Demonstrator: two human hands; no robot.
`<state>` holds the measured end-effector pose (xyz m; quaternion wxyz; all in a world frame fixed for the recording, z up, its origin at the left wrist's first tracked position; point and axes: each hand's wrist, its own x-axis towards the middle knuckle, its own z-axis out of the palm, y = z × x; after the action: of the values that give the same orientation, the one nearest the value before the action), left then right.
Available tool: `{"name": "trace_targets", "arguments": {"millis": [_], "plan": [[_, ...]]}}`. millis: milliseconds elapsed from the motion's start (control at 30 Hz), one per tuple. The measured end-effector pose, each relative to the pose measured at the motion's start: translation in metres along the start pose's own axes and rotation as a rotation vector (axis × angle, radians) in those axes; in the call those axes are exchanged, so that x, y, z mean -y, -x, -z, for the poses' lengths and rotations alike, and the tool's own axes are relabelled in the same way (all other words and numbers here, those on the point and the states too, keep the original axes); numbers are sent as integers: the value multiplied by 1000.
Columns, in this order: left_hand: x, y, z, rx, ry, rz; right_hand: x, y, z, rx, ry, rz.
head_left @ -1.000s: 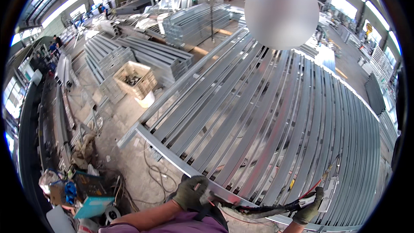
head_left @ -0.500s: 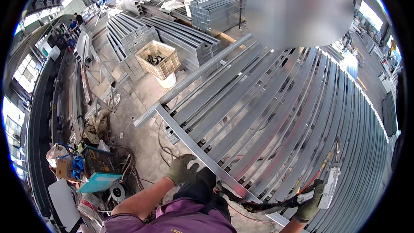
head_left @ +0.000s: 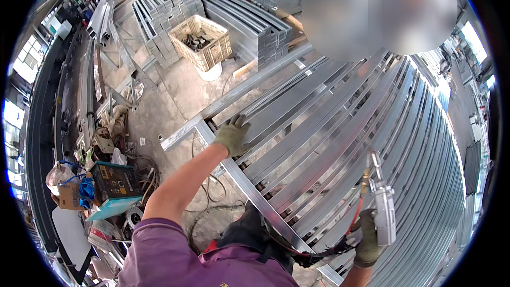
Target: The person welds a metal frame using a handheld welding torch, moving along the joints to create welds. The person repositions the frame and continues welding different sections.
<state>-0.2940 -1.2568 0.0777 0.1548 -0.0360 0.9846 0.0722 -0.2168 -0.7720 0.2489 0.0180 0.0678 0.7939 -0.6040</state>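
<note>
My left hand (head_left: 232,137), in a grey-green work glove, lies with its fingers spread over the end of a flat metal slat (head_left: 265,123), near the corner of a large metal frame. Long silver slats run side by side across this frame, away from its near rail (head_left: 255,194). Gloved too, my right hand (head_left: 366,242) is wrapped round the grip of a silver welding gun (head_left: 384,215). Its nozzle points up and away, above the slats. A red hose (head_left: 357,215) with a brass fitting runs along the gun, and a dark cable trails back toward my body.
Beyond the frame, a beige plastic crate (head_left: 204,61) of dark pieces rests on a white bucket (head_left: 211,73). Stacked metal tubes (head_left: 272,45) lie behind. On the left stand a dark box-shaped machine (head_left: 114,180) and loose cables. Several people are in the background.
My left hand has moved up and forward from beside the near rail onto the slat end. My right hand has shifted slightly left with the welding gun, whose nozzle is farther left.
</note>
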Motion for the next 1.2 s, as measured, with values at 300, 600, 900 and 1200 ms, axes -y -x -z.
{"name": "trace_targets", "arguments": {"millis": [300, 600, 900, 1200], "plan": [[-29, -59, -7, 369, 71, -17, -29, -25, -65, 459, 93, -162], [-36, -99, -69, 351, -13, -18, -75, -60, -85, 758, 257, 40], [-66, -81, -42, 464, 134, 146, -121, -70, -104, 853, 94, -204], [-138, -26, -69, 223, 150, 496, -152, -103, -10, 333, 54, -341]]}}
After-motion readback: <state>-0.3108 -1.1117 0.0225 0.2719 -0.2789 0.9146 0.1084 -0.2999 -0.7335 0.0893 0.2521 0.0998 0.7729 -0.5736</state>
